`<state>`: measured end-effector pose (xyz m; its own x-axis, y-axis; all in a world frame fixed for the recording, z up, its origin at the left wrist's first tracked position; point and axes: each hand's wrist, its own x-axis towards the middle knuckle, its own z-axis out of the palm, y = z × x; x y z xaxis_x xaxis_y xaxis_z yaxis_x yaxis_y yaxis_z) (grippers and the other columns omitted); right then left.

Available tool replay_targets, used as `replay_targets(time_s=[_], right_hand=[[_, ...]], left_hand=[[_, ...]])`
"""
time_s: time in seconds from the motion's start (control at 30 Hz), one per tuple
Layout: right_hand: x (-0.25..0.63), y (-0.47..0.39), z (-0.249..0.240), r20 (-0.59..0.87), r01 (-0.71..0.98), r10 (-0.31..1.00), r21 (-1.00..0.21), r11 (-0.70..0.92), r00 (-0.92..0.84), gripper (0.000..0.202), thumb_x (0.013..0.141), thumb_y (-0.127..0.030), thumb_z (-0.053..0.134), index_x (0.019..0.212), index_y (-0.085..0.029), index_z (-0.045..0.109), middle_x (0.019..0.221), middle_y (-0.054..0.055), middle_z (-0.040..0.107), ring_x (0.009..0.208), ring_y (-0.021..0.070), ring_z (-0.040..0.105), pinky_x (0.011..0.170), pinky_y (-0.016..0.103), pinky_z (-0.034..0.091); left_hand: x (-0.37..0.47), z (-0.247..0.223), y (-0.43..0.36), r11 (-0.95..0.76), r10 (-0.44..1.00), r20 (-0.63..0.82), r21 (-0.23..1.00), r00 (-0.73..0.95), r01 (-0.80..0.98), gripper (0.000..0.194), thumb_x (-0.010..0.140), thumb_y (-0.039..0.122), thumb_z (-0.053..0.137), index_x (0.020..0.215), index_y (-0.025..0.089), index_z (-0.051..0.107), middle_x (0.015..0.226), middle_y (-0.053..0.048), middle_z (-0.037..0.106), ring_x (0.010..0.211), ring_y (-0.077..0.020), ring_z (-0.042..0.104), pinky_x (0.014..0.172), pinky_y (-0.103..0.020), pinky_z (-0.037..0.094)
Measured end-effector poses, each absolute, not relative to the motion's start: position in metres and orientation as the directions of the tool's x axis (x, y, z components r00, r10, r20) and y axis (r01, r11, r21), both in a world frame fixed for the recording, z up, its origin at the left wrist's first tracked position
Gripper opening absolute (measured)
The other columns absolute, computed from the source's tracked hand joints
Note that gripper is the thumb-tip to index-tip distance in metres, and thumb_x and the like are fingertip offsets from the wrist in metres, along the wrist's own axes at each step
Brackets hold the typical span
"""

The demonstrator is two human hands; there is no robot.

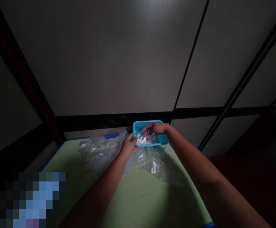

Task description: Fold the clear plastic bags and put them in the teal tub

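A turquoise plastic basket (136, 126) is held slightly tilted above the far end of the table. My left hand (128, 147) grips its left front corner, thumb over the rim and fingers underneath. Inside the basket lies crumpled clear plastic (141, 139). Over it, my right hand (154, 129) reaches in with its fingers spread and a little curled. Whether those fingertips touch the plastic I cannot tell. More clear plastic bags (100, 153) lie crumpled on the table to the left of the basket and below it.
The table (138, 196) has a light green top with blue edging. Right behind it stands a cabinet (109, 63) with large pale panels and dark strips. Dark reddish floor (237, 177) shows at the right. A pixelated patch covers the lower left corner.
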<state>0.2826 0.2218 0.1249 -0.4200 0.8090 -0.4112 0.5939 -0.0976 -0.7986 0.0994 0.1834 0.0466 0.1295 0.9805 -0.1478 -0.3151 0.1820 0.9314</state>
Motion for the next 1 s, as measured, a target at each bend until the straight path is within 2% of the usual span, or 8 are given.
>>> replay_targets(time_s=[0.1,0.23,0.37,0.63,0.83,1.0], right_hand=[[0.291,0.204,0.140,-0.293,0.558,0.854,-0.830,-0.004,-0.429,0.039,0.084,-0.007,0.046,0.119,-0.019,0.058,0.107,0.008,0.068,0.085,0.0150,0.067,0.070,0.025,0.054],[0.311,0.175,0.147,-0.177,0.585,0.889,-0.802,0.119,-0.423,0.028,0.089,-0.018,0.048,0.116,-0.017,0.059,0.096,0.007,0.068,0.079,0.0137,0.066,0.065,0.022,0.052],[0.334,0.148,0.143,-0.078,0.556,0.890,-0.804,0.211,-0.450,0.028,0.087,-0.024,0.054,0.113,-0.016,0.058,0.093,0.005,0.067,0.081,0.0136,0.065,0.074,0.026,0.052],[0.352,0.117,0.131,-0.078,0.580,0.867,-0.772,0.259,-0.492,0.036,0.084,-0.034,0.056,0.115,-0.016,0.057,0.096,0.006,0.067,0.086,0.0158,0.064,0.084,0.033,0.050],[0.350,0.107,0.122,-0.081,0.663,0.893,-0.700,0.265,-0.443,0.034,0.086,-0.030,0.055,0.116,-0.016,0.057,0.100,0.008,0.067,0.089,0.0181,0.064,0.083,0.035,0.050],[0.335,0.102,0.114,-0.022,0.694,0.894,-0.639,0.331,-0.447,0.033,0.086,-0.034,0.056,0.113,-0.017,0.060,0.103,0.009,0.067,0.088,0.0188,0.063,0.079,0.034,0.051]], left_hand=[[0.099,0.048,0.188,0.192,0.979,-0.162,0.932,0.122,-0.306,0.032,0.084,0.021,0.066,0.115,0.018,0.061,0.079,-0.001,0.067,0.055,-0.0106,0.063,0.056,-0.027,0.059],[0.099,0.050,0.198,0.215,0.974,-0.186,0.935,0.127,-0.283,0.033,0.082,0.026,0.069,0.113,0.017,0.061,0.078,-0.002,0.066,0.054,-0.0113,0.062,0.055,-0.030,0.059],[0.104,0.055,0.207,0.229,0.972,-0.205,0.938,0.117,-0.260,0.031,0.081,0.028,0.070,0.108,0.016,0.063,0.083,-0.004,0.065,0.056,-0.0111,0.061,0.056,-0.031,0.060],[0.112,0.065,0.215,0.253,0.966,-0.237,0.944,0.102,-0.210,0.030,0.083,0.033,0.067,0.106,0.014,0.061,0.088,-0.008,0.063,0.070,-0.0172,0.064,0.059,-0.032,0.060],[0.111,0.063,0.216,0.256,0.967,-0.250,0.951,0.059,-0.173,0.034,0.086,0.041,0.061,0.105,0.013,0.060,0.088,-0.010,0.063,0.068,-0.0177,0.065,0.060,-0.032,0.059],[0.078,0.073,0.204,0.194,0.979,-0.200,0.971,-0.033,-0.138,0.041,0.088,0.049,0.054,0.110,0.014,0.058,0.096,-0.012,0.066,0.061,-0.0173,0.067,0.054,-0.028,0.055]])
